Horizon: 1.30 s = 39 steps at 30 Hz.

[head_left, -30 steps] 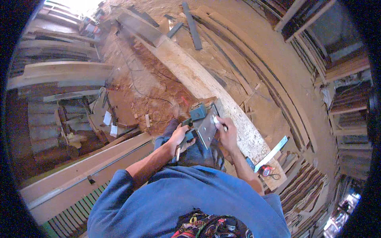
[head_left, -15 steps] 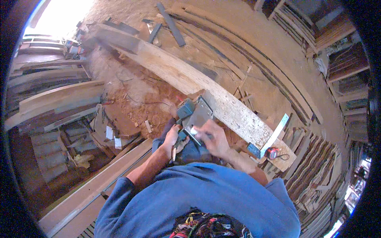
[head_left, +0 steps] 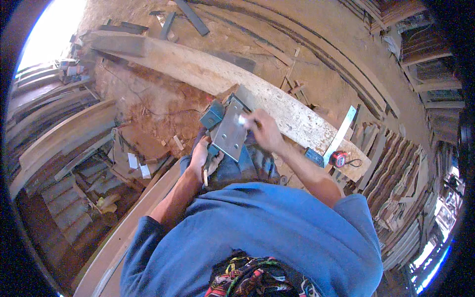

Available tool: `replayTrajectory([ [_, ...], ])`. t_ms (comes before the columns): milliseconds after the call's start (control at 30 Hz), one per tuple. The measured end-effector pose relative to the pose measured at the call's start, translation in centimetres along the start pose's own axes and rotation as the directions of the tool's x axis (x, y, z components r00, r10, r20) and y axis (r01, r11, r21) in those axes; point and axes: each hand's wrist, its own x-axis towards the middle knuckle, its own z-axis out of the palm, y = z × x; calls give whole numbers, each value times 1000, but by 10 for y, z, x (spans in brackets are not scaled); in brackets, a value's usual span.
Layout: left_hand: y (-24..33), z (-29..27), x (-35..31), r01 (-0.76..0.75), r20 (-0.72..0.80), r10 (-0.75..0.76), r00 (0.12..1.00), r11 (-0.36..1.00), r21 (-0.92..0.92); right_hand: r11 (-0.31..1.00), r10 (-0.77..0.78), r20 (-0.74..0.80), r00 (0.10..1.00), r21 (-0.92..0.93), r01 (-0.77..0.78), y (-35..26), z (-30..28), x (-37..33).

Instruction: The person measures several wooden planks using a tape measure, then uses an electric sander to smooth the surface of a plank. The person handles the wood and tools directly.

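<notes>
What looks like an electric planer, with a teal body (head_left: 212, 115), lies bottom up over my lap, its flat metal sole (head_left: 228, 133) with several holes facing up. My left hand (head_left: 202, 154) grips its near left side, fingers curled round the body. A pale narrow strip (head_left: 206, 176) sticks out by those fingers; I cannot tell what it is. On the right edge of the sole, my right hand (head_left: 265, 130) pinches a small white piece (head_left: 243, 120) against the metal. Motion blurs that hand, and the kind of white piece does not show.
A long thick plank (head_left: 198, 69) runs from the far left to the right. On its right end rest a try square (head_left: 341, 133) and a red tape measure (head_left: 339, 159). Stacked boards (head_left: 64, 131) stand left; wood strips (head_left: 396, 178) lie at right.
My right hand has moved the white piece from the near end of the sole to farther up its right side. The sole now shows more fully. The whole view has shifted slightly.
</notes>
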Motion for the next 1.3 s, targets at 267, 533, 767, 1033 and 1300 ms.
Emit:
replayTrajectory([
  [267, 2, 1, -4, 8, -72, -5, 997, 999, 44, 899, -415, 18, 910, 165, 406, 4, 15, -17],
  [533, 0, -3, -1, -48, -15, 49, 999, 994, 97, 973, -226, 111, 968, 76, 219, -9, 15, 1],
  [767, 9, 7, -14, -5, 82, 9, 997, 999, -48, 1000, -3, -164, 986, 17, 6, 88, 2, 24],
  [1033, 12, 18, -26, -68, 99, 53, 994, 987, 149, 998, 54, -110, 992, -31, -58, 121, 41, 70],
  [1300, 14, 17, -22, -34, 87, 25, 996, 994, 102, 998, 8, -147, 989, -65, -18, 104, 30, 80],
])
